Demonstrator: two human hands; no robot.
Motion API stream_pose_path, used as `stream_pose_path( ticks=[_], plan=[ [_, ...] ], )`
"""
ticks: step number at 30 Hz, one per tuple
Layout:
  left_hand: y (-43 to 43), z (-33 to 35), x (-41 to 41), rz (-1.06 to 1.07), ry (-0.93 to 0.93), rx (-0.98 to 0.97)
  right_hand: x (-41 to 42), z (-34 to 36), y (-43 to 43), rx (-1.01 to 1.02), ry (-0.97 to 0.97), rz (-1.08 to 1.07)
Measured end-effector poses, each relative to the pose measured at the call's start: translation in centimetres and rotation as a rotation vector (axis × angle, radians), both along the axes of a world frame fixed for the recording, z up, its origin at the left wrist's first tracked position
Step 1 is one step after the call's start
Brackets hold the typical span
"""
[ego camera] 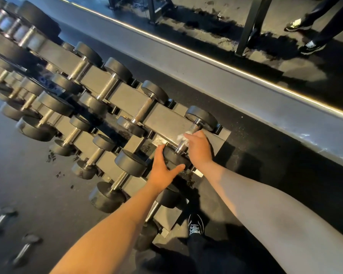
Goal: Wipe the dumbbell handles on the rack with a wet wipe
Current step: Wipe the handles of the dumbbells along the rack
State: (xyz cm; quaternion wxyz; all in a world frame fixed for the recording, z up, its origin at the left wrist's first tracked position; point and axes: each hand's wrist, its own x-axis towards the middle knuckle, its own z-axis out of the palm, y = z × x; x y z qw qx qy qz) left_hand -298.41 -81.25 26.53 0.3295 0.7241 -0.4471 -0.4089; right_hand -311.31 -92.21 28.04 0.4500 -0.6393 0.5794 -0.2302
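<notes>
The right hand [198, 148] is curled around the metal handle [188, 136] of the end dumbbell [201, 118] on the rack's [162, 119] top row, out toward two o'clock from the middle of the view, with a crumpled white wipe [181, 137] bunched between fingers and bar. The left hand [161, 169] lies with spread, straight fingers against the near head [173, 157] of that same dumbbell, steadying it rather than gripping. The likeliest trouble, as I judge it, is the weight rolling in its cradle if the steadying hand lets up while the other twists, which could nip a finger against the rack. The wipe covers only part of the bar and could snag or shred on the knurling. The remaining handles run off toward ten o'clock; loose dumbbells [0, 220] lie on the floor [38, 194] at eight o'clock, a tripping risk. No brand, label or weight marking is legible anywhere.
</notes>
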Motion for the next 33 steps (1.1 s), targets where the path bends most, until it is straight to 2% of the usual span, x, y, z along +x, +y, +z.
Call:
stream_pose_path(
  ticks=[6, 9, 12, 14, 18, 23, 28, 33],
  plan=[
    [0.3, 0.3, -0.2, 0.04, -0.022, 0.085, -0.5, -0.1, 1.7, 0.089, 0.109, 0.294],
    [0.2, 0.6, -0.3, 0.065, -0.003, 0.083, -0.9, 1.6, 0.4, 0.183, 0.122, 0.347],
    [0.2, 0.7, -0.3, 0.082, 0.024, 0.09, -0.2, 3.0, -0.1, 0.099, -0.023, 0.249],
    [0.2, 0.9, -0.4, 0.096, 0.045, 0.082, 1.0, 3.6, 0.4, 0.057, -0.083, 0.308],
    [0.4, 1.2, -0.3, 0.106, 0.097, 0.098, 2.4, 2.8, 2.1, -0.036, 0.12, 0.528],
    [1.4, 1.5, -0.5, 0.09, 0.061, 0.061, -1.8, 1.8, 4.9, -0.033, 0.098, 0.533],
    [2.0, 1.3, -1.4, 0.026, -0.03, 0.048, -4.2, 0.3, 7.1, 0.051, 0.04, 0.398],
    [1.9, 1.7, -0.7, 0.039, 0.021, 0.104, -0.5, 1.9, 5.6, -0.114, 0.004, 0.353]
  ],
)
